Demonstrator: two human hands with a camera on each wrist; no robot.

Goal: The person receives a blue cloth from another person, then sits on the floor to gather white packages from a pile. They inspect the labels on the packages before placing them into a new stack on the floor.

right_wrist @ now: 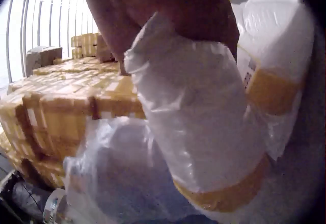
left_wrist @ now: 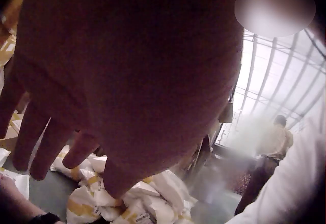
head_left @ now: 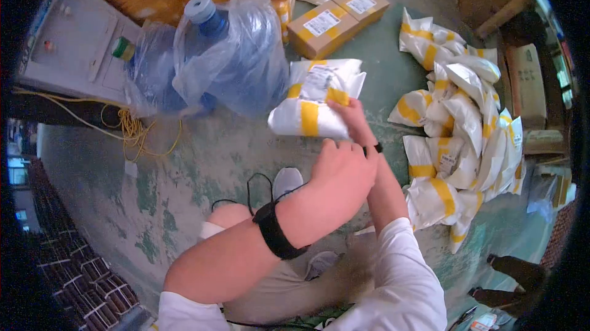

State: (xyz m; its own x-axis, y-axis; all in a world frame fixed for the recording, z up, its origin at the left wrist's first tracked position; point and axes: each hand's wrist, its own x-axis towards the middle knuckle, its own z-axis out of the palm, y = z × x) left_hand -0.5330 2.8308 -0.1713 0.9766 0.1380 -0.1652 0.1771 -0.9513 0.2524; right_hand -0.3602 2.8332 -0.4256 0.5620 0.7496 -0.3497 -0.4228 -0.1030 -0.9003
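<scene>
At front, right hand (head_left: 352, 117): grasping white, yellow-taped plastic parcel (right_wrist: 193, 112)
Left hand (head_left: 344, 170): released, fingers (left_wrist: 50, 147) apart, near right wrist (head_left: 367, 139)

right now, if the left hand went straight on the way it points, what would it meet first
Most likely the right wrist, by its black band. The left hand overlaps that arm in the head view, so depth is unclear; it could pass over.

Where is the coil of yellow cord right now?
In the head view, the coil of yellow cord is at the left, just below the pale cabinet and the plastic-wrapped blue bottles, well left of the right hand.
</scene>
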